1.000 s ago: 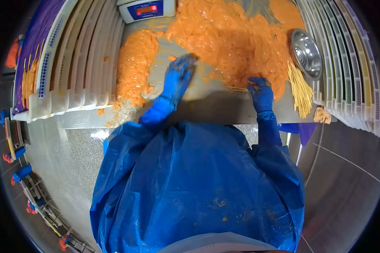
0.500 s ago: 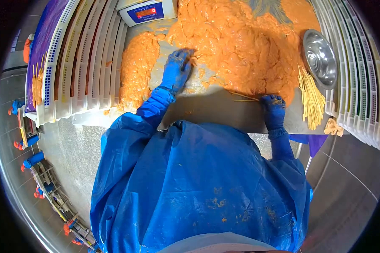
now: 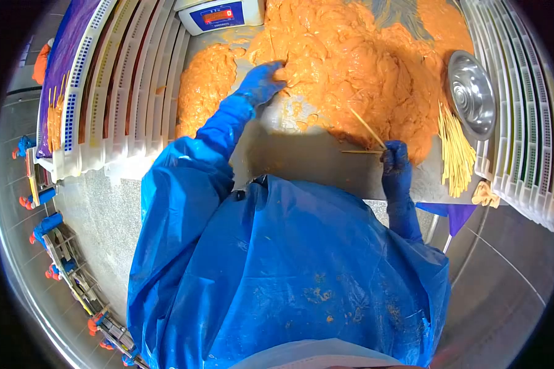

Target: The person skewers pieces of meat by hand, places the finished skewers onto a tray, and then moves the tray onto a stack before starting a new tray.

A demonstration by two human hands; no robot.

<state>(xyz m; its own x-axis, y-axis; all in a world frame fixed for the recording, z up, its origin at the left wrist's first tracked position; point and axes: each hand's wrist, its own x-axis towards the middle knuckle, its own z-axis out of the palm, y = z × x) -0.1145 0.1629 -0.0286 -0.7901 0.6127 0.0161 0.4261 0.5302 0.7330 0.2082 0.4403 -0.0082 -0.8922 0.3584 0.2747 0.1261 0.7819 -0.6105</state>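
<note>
A big mound of orange marinated raw meat (image 3: 363, 80) covers the steel table. My left hand (image 3: 261, 83), in a blue glove, is at the mound's left edge, its thumb and fingers closing around a piece of meat (image 3: 281, 74). In a pinch, my right hand (image 3: 396, 161), also gloved in blue, holds a thin wooden skewer (image 3: 367, 127) that points up and left over the meat. A second skewer (image 3: 358, 151) lies flat on the table just left of that hand. To its right sits a loose bundle of skewers (image 3: 455, 154).
Stacked plastic crates flank the table, left (image 3: 114, 92) and right (image 3: 523, 98). A digital scale (image 3: 218, 15) stands at the back left. A steel bowl (image 3: 471, 92) leans by the right crates. A smaller meat pile (image 3: 206, 83) lies left. People work at far left.
My right hand has raised one skewer, which earlier lay low beside the other. My left hand has shifted slightly upward and its fingers have closed in on the meat's edge.
</note>
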